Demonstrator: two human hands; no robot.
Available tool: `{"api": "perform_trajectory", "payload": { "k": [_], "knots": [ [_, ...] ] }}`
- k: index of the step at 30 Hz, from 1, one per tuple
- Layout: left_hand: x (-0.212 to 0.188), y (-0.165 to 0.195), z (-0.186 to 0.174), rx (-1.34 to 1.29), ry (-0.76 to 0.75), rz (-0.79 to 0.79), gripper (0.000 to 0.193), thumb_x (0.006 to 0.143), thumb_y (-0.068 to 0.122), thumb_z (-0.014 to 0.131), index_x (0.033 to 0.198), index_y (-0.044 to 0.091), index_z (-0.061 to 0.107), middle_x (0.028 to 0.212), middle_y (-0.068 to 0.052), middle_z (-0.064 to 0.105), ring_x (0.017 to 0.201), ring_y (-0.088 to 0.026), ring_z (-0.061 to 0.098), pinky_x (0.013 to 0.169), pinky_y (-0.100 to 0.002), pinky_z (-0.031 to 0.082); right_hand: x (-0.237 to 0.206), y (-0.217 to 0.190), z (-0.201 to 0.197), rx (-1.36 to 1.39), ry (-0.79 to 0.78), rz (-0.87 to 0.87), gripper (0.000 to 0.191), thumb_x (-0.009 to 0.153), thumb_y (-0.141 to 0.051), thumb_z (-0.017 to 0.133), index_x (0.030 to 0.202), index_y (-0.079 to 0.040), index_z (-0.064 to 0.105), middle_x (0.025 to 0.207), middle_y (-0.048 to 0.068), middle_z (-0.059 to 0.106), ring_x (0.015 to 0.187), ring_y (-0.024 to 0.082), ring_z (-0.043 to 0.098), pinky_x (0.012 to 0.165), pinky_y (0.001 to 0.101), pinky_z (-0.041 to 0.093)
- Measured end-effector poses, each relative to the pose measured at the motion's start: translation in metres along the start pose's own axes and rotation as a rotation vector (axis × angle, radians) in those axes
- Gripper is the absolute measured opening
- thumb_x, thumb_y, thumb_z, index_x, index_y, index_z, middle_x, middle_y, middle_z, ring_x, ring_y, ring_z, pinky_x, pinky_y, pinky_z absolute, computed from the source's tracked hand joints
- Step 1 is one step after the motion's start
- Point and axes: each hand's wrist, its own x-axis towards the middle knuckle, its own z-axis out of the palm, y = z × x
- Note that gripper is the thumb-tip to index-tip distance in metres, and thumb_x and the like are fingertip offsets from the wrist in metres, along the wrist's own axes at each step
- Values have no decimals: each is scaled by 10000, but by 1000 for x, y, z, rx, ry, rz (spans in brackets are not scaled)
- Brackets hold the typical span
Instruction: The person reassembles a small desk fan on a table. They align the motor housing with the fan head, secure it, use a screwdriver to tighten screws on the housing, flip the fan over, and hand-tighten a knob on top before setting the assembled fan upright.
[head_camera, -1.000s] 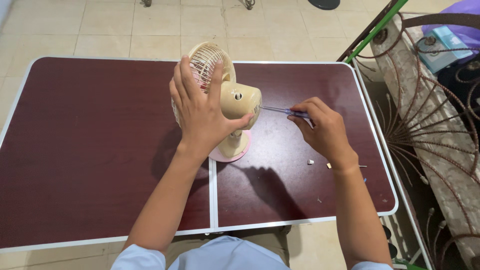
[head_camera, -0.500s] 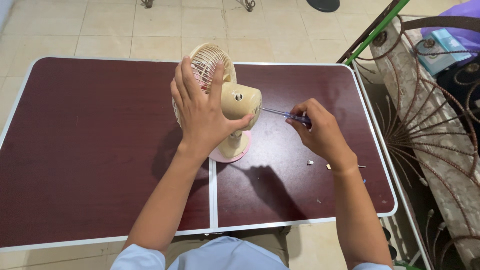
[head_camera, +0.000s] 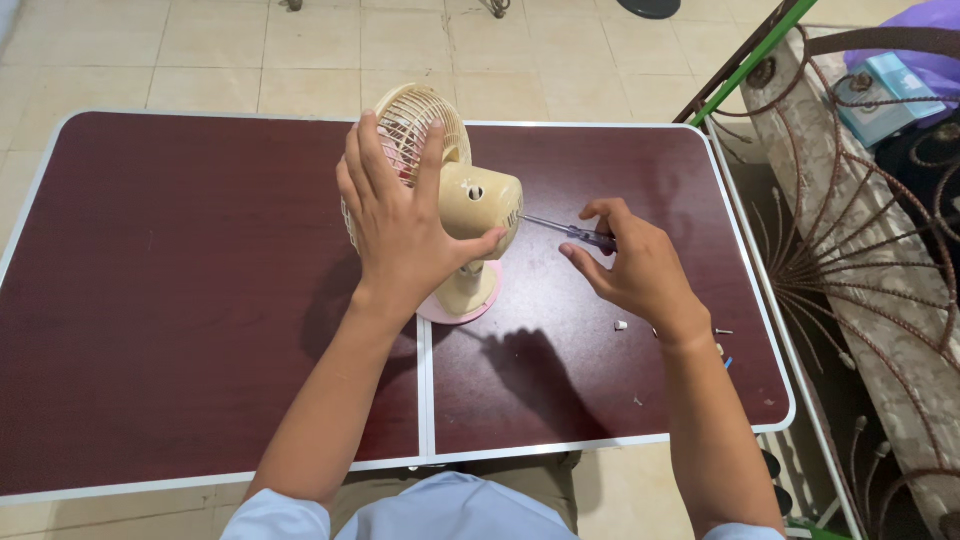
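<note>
A small cream desk fan (head_camera: 470, 200) with a wire cage and a pink base stands near the middle of a dark red folding table (head_camera: 180, 320). My left hand (head_camera: 400, 220) wraps over the fan's cage and motor housing from the left, steadying it. My right hand (head_camera: 630, 265) holds a thin screwdriver (head_camera: 565, 231) with a purple handle. Its metal tip touches the back of the motor housing, at the right side.
Small loose screws and bits (head_camera: 622, 325) lie on the table by my right wrist. A rusty metal rail with curled ironwork (head_camera: 850, 260) runs along the table's right side. Tiled floor (head_camera: 200, 50) lies beyond the far edge.
My right hand has shifted slightly on the screwdriver, fingers turning around the handle, while the tip stays at the fan's back. My left hand and the fan have stayed put.
</note>
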Motion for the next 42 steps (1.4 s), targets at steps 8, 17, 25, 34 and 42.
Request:
{"api": "perform_trajectory", "payload": {
  "k": [8,17,25,34,42],
  "knots": [
    [-1,-1,0,-12,24,14,1194,618,647,937,1553,106,430,1536,-402,171,1455,-548,182,1153,-708,222,4,-7,-4,-61,165,-172,211,874,-214,840,953,-48,736,842,62,681,668,196,640,591,315,514],
    [-1,2,-1,39,-19,-52,1218,590,715,913,1536,114,436,1553,-376,185,1479,-521,156,1105,-765,183,0,-11,-4,-98,147,-159,139,945,-208,778,976,-74,754,785,48,645,658,194,631,590,337,481],
    [-4,1,-3,66,-64,-79,1237,594,761,888,1557,136,425,1595,-369,132,1505,-512,89,1072,-821,125,-13,-9,-7,-102,193,-130,117,931,-179,758,993,-79,755,801,41,639,668,207,581,632,349,454],
    [-9,16,7,78,-165,13,1168,767,867,693,1632,165,339,1670,-284,56,1544,-450,11,1104,-825,2,-25,7,8,-140,368,-149,173,928,-118,831,1085,-69,777,1000,47,748,874,199,679,751,339,492],
    [-26,51,26,-34,-175,191,1047,856,791,633,1635,149,357,1696,-255,68,1585,-392,44,1162,-764,-27,-39,31,18,-335,442,-141,189,915,-123,828,1091,-73,783,1388,143,672,1404,335,539,1206,534,321]
  ]
}}
